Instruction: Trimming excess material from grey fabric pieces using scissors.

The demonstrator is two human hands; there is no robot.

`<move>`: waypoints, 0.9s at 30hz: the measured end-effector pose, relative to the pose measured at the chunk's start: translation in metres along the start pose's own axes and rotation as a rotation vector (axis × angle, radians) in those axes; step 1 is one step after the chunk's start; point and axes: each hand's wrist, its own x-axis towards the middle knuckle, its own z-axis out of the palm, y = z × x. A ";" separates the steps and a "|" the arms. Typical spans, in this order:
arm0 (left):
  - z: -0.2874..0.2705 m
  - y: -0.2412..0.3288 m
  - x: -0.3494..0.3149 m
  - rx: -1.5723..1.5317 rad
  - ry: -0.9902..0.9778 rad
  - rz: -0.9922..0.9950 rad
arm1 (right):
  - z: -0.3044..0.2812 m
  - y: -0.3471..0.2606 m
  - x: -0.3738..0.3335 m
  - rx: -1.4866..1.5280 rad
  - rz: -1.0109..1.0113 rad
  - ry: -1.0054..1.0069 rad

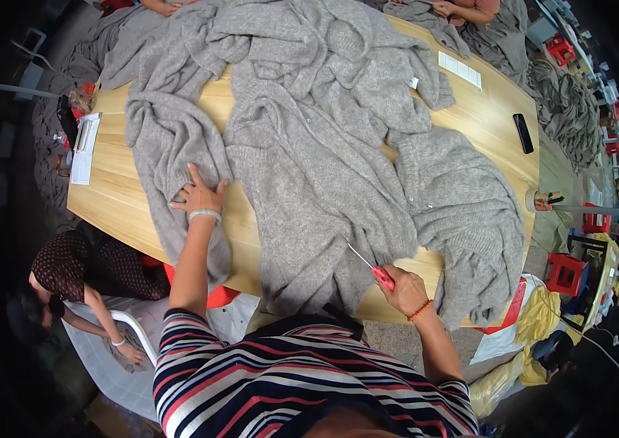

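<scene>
A large grey knit garment (317,168) lies spread in front of me, its lower end toward my body. My right hand (403,290) is closed around a red-handled tool (382,277) with a long, thin metal shaft. Its tip points up and left over the knit; whether it touches the fabric I cannot tell. On the left, my left hand (201,197) rests flat with fingers spread on another length of grey knit (171,146). It holds nothing.
More grey knitwear (463,197) covers the wooden table (109,182). A black phone (523,133), a white paper (460,69) and a clipboard (85,146) lie near its edges. At lower left a person (101,285) bends over a pale bin (105,369). Two people's hands show at the far side.
</scene>
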 end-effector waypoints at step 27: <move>-0.219 0.109 0.076 -1.541 -0.838 0.584 | -0.013 -0.015 0.028 0.031 0.050 0.126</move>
